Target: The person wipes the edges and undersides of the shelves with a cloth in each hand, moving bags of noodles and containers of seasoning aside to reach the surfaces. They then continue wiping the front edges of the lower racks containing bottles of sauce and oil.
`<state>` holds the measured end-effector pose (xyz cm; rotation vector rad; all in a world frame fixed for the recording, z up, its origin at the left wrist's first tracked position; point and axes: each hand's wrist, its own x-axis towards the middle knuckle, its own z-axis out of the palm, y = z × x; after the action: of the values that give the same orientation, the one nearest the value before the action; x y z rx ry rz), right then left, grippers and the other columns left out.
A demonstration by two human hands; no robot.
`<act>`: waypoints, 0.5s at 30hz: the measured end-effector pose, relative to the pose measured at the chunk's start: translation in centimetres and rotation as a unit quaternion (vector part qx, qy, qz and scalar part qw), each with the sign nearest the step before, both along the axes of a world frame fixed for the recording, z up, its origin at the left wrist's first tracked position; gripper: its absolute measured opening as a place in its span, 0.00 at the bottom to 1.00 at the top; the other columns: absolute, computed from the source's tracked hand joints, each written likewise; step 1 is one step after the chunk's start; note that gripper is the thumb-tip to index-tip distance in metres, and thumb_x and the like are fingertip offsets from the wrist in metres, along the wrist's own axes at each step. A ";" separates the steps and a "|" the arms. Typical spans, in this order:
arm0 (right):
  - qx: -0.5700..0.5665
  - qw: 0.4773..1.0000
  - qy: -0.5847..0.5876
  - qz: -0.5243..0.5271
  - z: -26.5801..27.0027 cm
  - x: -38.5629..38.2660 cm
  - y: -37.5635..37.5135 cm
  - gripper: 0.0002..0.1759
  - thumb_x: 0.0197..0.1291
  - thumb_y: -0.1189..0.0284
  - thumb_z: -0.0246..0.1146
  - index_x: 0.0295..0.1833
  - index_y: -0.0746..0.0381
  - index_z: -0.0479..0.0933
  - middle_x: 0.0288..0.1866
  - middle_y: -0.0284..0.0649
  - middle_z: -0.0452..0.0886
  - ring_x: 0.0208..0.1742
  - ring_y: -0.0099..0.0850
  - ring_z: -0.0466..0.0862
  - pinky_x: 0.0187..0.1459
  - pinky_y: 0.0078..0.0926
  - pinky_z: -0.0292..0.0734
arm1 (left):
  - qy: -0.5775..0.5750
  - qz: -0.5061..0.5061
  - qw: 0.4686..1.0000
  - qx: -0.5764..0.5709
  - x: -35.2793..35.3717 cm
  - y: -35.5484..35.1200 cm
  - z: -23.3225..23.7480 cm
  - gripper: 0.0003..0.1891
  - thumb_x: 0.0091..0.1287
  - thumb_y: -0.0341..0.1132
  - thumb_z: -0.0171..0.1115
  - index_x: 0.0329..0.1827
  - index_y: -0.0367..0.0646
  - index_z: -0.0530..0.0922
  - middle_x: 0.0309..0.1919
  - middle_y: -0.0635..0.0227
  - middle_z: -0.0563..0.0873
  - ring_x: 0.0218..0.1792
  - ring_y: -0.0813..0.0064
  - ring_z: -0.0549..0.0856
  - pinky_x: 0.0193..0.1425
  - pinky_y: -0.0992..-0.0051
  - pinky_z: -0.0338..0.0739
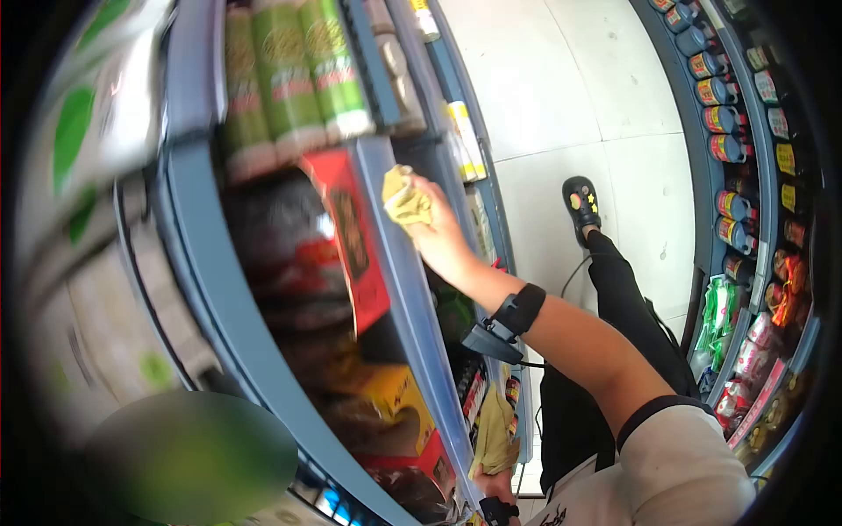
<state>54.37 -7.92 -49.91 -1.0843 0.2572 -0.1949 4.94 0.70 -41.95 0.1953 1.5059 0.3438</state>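
Observation:
My right hand [428,206] reaches up along the shelf. Its fingers are closed around a crumpled yellowish-green cloth [408,200], next to the shelf's pale blue front edge [395,237]. A red display box [353,237] with dark packets lies just behind that edge. Low in the view, my left hand [495,484] is partly cut off by the frame and grips a second yellowish cloth [497,430], which hangs over the lower shelf front. Dark straps circle both wrists.
Green canisters [298,74] stand farther along the shelf. A yellow box [399,394] of packets sits nearer. Across the tiled floor [548,114], another shelf holds rows of blue-grey bottles [721,118]. My leg and black clog [581,202] are in the aisle, where a thin cable hangs.

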 end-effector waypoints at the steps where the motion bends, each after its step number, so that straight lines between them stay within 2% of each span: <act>1: -0.064 0.998 -0.014 -0.003 0.0 1.9 -0.9 0.31 0.44 0.89 0.54 0.57 0.59 0.64 0.45 0.43 0.67 0.51 0.38 0.72 0.54 0.26 0.65 | 0.007 -0.005 1.000 -0.003 -0.4 0.2 0.0 0.26 0.62 0.43 0.43 0.63 0.42 0.64 0.60 0.57 0.70 0.60 0.56 0.69 0.64 0.54 0.60; 2: -0.072 0.997 -0.022 0.006 0.1 3.3 -1.6 0.30 0.44 0.88 0.55 0.57 0.59 0.64 0.44 0.44 0.67 0.49 0.40 0.72 0.51 0.26 0.66 | 0.110 -0.248 0.961 0.048 -1.0 0.5 0.0 0.26 0.61 0.43 0.44 0.62 0.41 0.65 0.59 0.58 0.71 0.59 0.56 0.70 0.64 0.54 0.61; 3: -0.110 0.993 -0.039 0.019 0.1 4.5 -2.4 0.31 0.43 0.88 0.55 0.57 0.58 0.64 0.45 0.45 0.67 0.50 0.42 0.72 0.50 0.27 0.68 | 0.199 -0.473 0.853 0.098 -1.8 1.1 0.0 0.26 0.60 0.42 0.44 0.60 0.40 0.66 0.58 0.58 0.73 0.57 0.56 0.72 0.63 0.54 0.62; 4: -0.112 0.993 -0.015 0.041 0.6 4.7 -3.0 0.30 0.43 0.87 0.55 0.56 0.57 0.65 0.45 0.45 0.67 0.50 0.43 0.72 0.49 0.29 0.69 | 0.253 -0.436 0.864 0.008 -3.8 3.9 -0.8 0.25 0.59 0.41 0.47 0.58 0.38 0.68 0.55 0.58 0.75 0.54 0.57 0.74 0.59 0.57 0.67; 7: -0.166 0.978 0.043 0.119 2.6 2.4 -4.3 0.28 0.45 0.84 0.57 0.55 0.54 0.67 0.46 0.45 0.68 0.49 0.45 0.73 0.46 0.33 0.71 | 0.243 -0.279 0.929 0.005 0.9 1.4 0.1 0.24 0.59 0.40 0.47 0.58 0.38 0.68 0.55 0.57 0.75 0.55 0.57 0.74 0.59 0.57 0.67; 8: -0.174 0.972 0.033 0.154 3.1 0.7 -4.8 0.27 0.47 0.82 0.58 0.55 0.53 0.67 0.46 0.44 0.68 0.48 0.44 0.73 0.46 0.34 0.71 | 0.238 -0.257 0.937 0.011 2.1 0.9 0.6 0.24 0.59 0.40 0.47 0.58 0.38 0.68 0.55 0.57 0.75 0.55 0.57 0.74 0.59 0.57 0.67; 9: -0.180 0.965 0.023 0.188 3.6 -1.2 -5.3 0.26 0.48 0.80 0.58 0.55 0.53 0.68 0.47 0.44 0.68 0.48 0.43 0.73 0.46 0.34 0.72 | 0.237 -0.242 0.941 0.015 3.3 0.6 0.9 0.24 0.59 0.40 0.47 0.58 0.38 0.68 0.55 0.57 0.75 0.55 0.57 0.74 0.59 0.57 0.67; 11: -0.188 0.926 0.037 0.326 4.1 -5.7 -6.0 0.24 0.49 0.78 0.60 0.54 0.52 0.69 0.45 0.43 0.68 0.46 0.41 0.74 0.44 0.34 0.72 | 0.235 -0.228 0.945 0.022 5.0 0.0 1.3 0.24 0.59 0.40 0.47 0.58 0.38 0.68 0.55 0.56 0.75 0.55 0.57 0.74 0.59 0.56 0.67; 13: -0.157 0.908 0.059 0.385 4.8 -7.6 -6.5 0.22 0.49 0.76 0.61 0.52 0.52 0.71 0.43 0.42 0.68 0.42 0.40 0.75 0.43 0.34 0.72 | 0.235 -0.219 0.947 0.021 5.9 -0.3 1.5 0.24 0.59 0.40 0.47 0.58 0.38 0.68 0.55 0.56 0.74 0.55 0.57 0.74 0.59 0.56 0.67; 14: -0.172 0.927 0.037 0.330 4.6 -7.0 -6.0 0.20 0.48 0.75 0.62 0.50 0.53 0.72 0.41 0.41 0.68 0.40 0.39 0.75 0.41 0.35 0.72 | 0.235 -0.219 0.947 0.027 6.1 -0.5 1.7 0.24 0.59 0.39 0.47 0.58 0.38 0.68 0.55 0.56 0.74 0.55 0.56 0.74 0.59 0.56 0.68; 15: -0.170 0.926 0.040 0.335 4.7 -5.6 -6.3 0.20 0.48 0.75 0.62 0.50 0.53 0.72 0.41 0.41 0.68 0.40 0.39 0.75 0.41 0.35 0.72 | 0.238 -0.210 0.948 0.021 6.3 -0.5 1.7 0.24 0.58 0.39 0.47 0.57 0.38 0.68 0.55 0.56 0.74 0.55 0.56 0.74 0.59 0.56 0.68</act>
<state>48.74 -14.24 -45.17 -1.4669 -0.0916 0.4353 11.28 0.24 -40.29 0.6609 1.8787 -0.0219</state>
